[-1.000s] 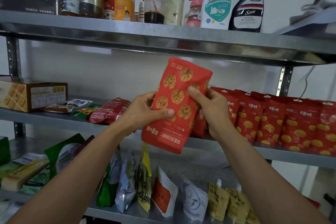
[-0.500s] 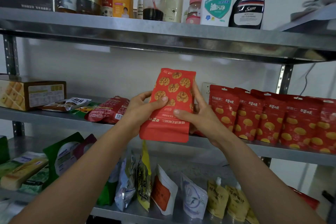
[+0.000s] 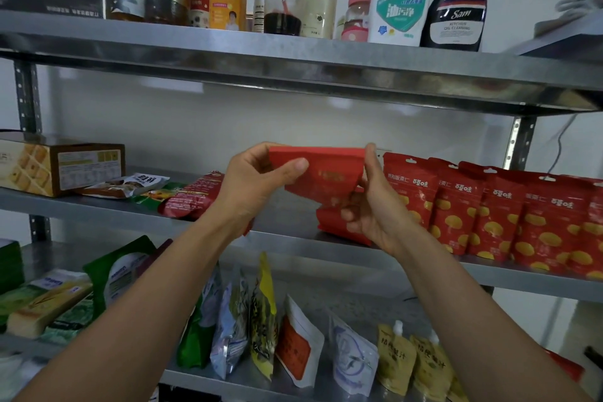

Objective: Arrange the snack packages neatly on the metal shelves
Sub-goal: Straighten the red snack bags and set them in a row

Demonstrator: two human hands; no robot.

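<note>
One red packet (image 3: 326,181) between fingers (image 3: 296,166)

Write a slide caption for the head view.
Left hand and right hand hold a red snack pouch by the row of red pouches.

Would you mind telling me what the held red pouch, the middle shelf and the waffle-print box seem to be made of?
The red pouch is probably thin plastic film with a matte finish; it folds and creases where gripped. The middle shelf is metal, likely steel, dull grey with soft reflections. The waffle-print box appears to be printed cardboard, with crisp edges and flat faces.
</note>
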